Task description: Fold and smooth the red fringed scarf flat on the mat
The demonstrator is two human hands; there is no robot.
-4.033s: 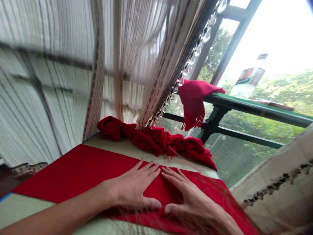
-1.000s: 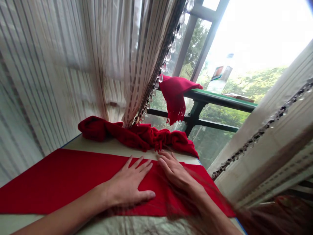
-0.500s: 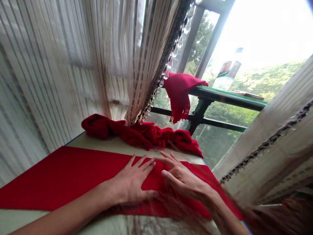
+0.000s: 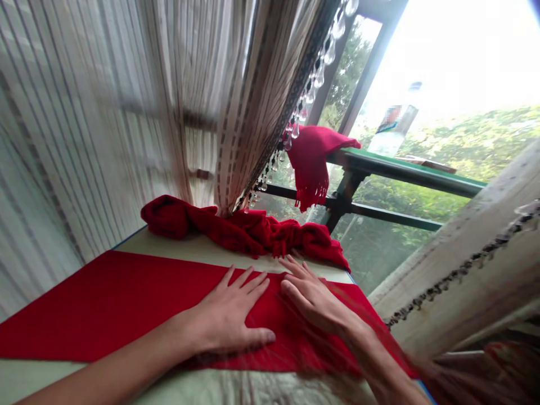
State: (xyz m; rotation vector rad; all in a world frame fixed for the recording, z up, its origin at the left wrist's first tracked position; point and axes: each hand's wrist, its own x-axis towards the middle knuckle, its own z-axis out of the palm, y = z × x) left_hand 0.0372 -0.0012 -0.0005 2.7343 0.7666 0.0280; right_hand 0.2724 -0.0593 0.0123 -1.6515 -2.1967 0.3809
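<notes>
While the left hand [image 4: 230, 315] stays where it was, palm down with its fingers spread and released on the flat red cloth [image 4: 118, 304], the right hand [image 4: 316, 301] has changed shape. Half a second ago its forefinger reached across toward the left fingertips; now the fingers lie closer together and point at the far edge, with the thumb set a little apart. They are loosely bent and seem to grasp nothing, though the hidden underside leaves it unclear how firmly they touch the cloth. Their tips overlap the far edge in this view, and just right of them that edge shows a small step, perhaps one layer over another.

The cloth lies flat across the tabletop [image 4: 25, 374], running beneath both hands. Judging by this posture, the left hand steadies it while the right attends to the edge, so the change looks like a small adjustment within the same smoothing step.

Behind the cloth and apart from it, a crumpled red scarf [image 4: 236, 230] lies along the back, as before. A fringed scarf [image 4: 310, 160] hangs over the green rail [image 4: 405, 169] beyond.
</notes>
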